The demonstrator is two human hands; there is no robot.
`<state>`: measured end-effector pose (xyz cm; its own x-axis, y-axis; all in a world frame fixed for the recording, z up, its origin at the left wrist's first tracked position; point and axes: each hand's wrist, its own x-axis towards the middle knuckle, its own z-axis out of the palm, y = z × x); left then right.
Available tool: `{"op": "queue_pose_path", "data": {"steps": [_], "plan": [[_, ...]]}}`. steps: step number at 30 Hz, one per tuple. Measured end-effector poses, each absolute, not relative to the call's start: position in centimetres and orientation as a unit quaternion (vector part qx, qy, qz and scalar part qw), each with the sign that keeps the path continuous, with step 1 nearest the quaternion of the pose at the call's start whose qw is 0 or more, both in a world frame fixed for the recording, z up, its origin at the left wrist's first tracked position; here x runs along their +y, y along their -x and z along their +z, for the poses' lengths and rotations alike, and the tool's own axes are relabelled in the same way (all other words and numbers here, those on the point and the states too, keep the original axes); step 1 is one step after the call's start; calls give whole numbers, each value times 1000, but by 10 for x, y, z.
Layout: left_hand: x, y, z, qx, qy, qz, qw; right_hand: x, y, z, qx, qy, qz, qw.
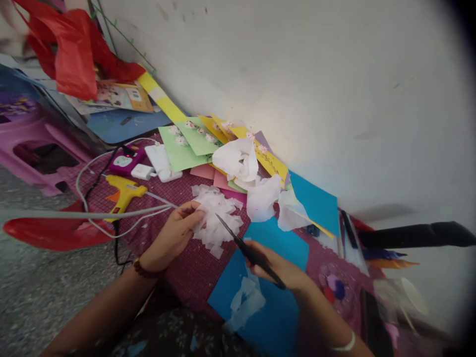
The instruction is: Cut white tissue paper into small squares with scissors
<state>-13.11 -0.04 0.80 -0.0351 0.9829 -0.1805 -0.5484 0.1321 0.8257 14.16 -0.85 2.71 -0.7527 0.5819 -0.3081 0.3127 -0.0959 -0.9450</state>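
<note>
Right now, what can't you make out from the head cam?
All in the head view:
Whether the left hand pinches a piece: white blends into the white paper pile.
Right hand in the loops of the scissors: seen edge-on, loops unclear.
Parts of the stacked cards: covered by thin white sheets.
Print on the booklet: too small.
Pink stool: cut off by the left edge.
</note>
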Motion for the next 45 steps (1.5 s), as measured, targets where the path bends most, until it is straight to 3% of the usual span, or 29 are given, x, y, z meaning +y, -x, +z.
{"op": "queue_pose_path", "data": {"steps": [45], "plan": [[13, 121, 17, 437, -374, 451, 682, 0, -134, 20, -619, 366, 680, 143]]}}
